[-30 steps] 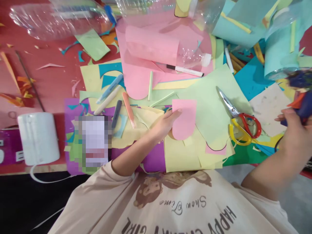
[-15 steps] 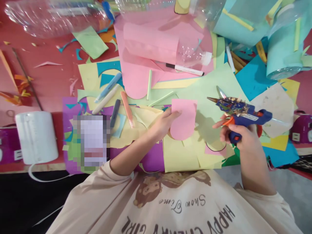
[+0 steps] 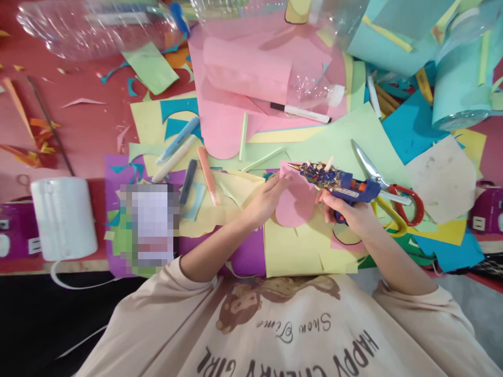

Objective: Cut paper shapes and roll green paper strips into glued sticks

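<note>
Between the thumb and fingers of my left hand (image 3: pixel 273 195) is a small pink paper piece (image 3: pixel 295 207) with a rounded lower end. My right hand (image 3: pixel 346 210) is wrapped round the handle of a blue hot glue gun (image 3: pixel 346 188), whose front is crusted with scraps. The gun's metal nozzle points left, over the upper edge of the pink piece. I cannot tell whether the nozzle touches the paper. Under and around both hands lie pale yellow paper (image 3: pixel 302 251) and pale green paper (image 3: pixel 346 136).
Scissors (image 3: pixel 406 201) with red and yellow handles lie right of the gun. Farther back is a pink-wrapped plastic bottle (image 3: pixel 251 70), with a black-capped marker (image 3: pixel 301 112) before it. Several markers, a phone (image 3: pixel 153 225) and a white case (image 3: pixel 64 219) are on the left.
My right hand has carried the glue gun left, bringing its nozzle over the pink piece and uncovering the scissors. My left hand keeps its hold on the paper.
</note>
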Tool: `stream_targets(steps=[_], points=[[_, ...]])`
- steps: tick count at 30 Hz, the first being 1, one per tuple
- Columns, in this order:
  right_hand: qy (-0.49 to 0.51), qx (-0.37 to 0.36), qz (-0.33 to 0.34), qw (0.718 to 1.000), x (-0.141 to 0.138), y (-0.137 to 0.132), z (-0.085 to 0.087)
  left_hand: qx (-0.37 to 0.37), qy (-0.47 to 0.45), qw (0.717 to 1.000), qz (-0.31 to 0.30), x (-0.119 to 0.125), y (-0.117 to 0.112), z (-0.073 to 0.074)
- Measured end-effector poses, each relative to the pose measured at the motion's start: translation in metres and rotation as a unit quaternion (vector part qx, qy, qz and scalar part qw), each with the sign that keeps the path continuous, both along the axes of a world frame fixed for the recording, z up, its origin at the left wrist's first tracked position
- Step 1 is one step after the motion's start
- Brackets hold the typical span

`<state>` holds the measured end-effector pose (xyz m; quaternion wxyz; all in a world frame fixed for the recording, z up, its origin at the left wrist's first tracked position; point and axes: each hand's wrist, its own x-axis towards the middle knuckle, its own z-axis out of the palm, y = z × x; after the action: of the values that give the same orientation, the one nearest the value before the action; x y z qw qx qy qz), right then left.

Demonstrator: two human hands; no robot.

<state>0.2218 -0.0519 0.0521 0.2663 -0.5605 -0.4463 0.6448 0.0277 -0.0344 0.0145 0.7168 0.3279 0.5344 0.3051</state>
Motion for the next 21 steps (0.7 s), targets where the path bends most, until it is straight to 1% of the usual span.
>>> stream_targets(steps=[4, 9, 14, 21], points=[[-0.002, 0.003, -0.001, 1.000, -0.0033, 0.0001, 0.0000, 0.002, 0.001, 1.000, -0.013, 0.0002, 0.0010, 0.0028], [-0.002, 0.013, -0.006, 1.000, -0.0079, 0.0005, -0.0016, 0.009, -0.003, 1.000, -0.004, 0.0021, 0.0006, 0.0050], [-0.005, 0.005, 0.001, 1.000, -0.0102, -0.0001, -0.0039, 0.015, -0.017, 1.000, -0.007, 0.0034, 0.0007, 0.0077], [-0.005, -0.006, -0.007, 1.000, -0.0098, -0.0008, -0.0049, 0.015, -0.012, 1.000, -0.011, 0.0026, 0.0017, 0.0080]])
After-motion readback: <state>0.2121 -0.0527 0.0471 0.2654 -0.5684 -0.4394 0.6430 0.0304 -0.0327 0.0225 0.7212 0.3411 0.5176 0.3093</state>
